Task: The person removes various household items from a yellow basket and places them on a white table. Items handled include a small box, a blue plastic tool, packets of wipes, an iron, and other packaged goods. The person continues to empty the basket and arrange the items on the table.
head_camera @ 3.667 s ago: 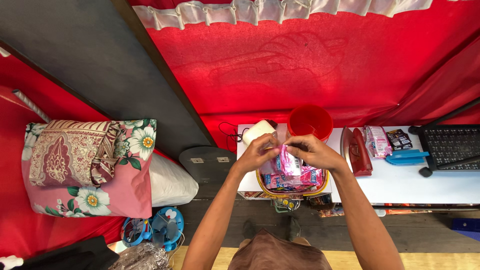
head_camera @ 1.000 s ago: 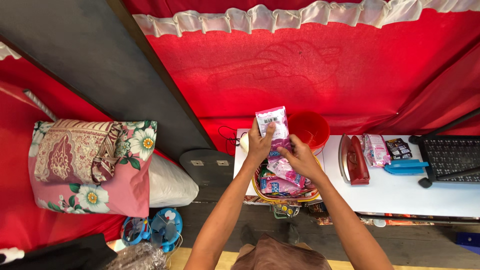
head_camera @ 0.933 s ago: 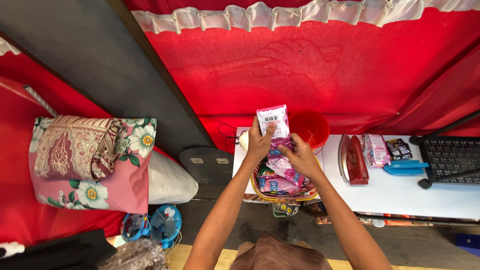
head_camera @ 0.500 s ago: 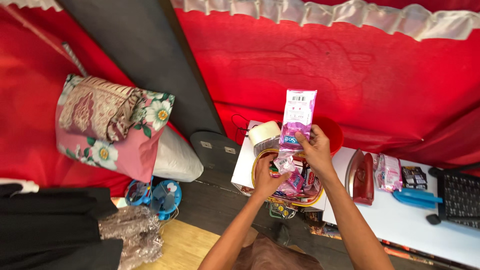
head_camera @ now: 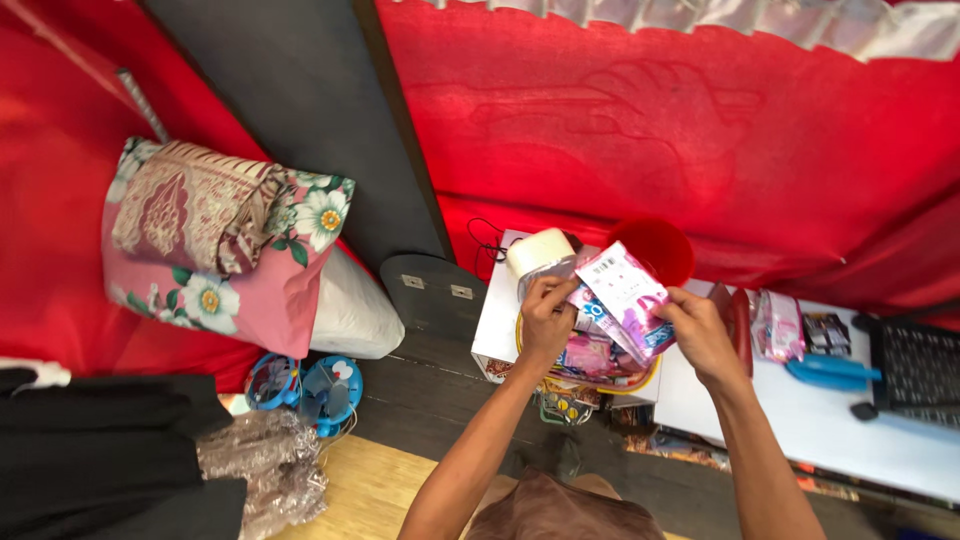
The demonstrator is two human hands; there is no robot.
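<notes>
My right hand (head_camera: 697,335) grips a pink and white sachet strip (head_camera: 625,295), held tilted above a round yellow-rimmed basket (head_camera: 645,381) full of pink sachets. My left hand (head_camera: 546,318) pinches the near end of the same strip at the basket's left side. Both hands are over the left end of the white table (head_camera: 850,425). A cream-lidded jar (head_camera: 541,257) stands just behind my left hand, and a red bucket (head_camera: 657,248) sits behind the basket.
A clothes iron (head_camera: 738,317), a pink packet (head_camera: 777,326), a dark packet (head_camera: 825,332), a blue object (head_camera: 832,373) and a black keyboard-like device (head_camera: 917,365) lie on the table's right. Floral pillows (head_camera: 215,245), a small blue fan (head_camera: 300,385) and black cloth (head_camera: 110,455) are on the left.
The strip was held upright by my right hand; now it is lowered and tilted over the basket, and my left hand has come up from the basket and taken its near end.
</notes>
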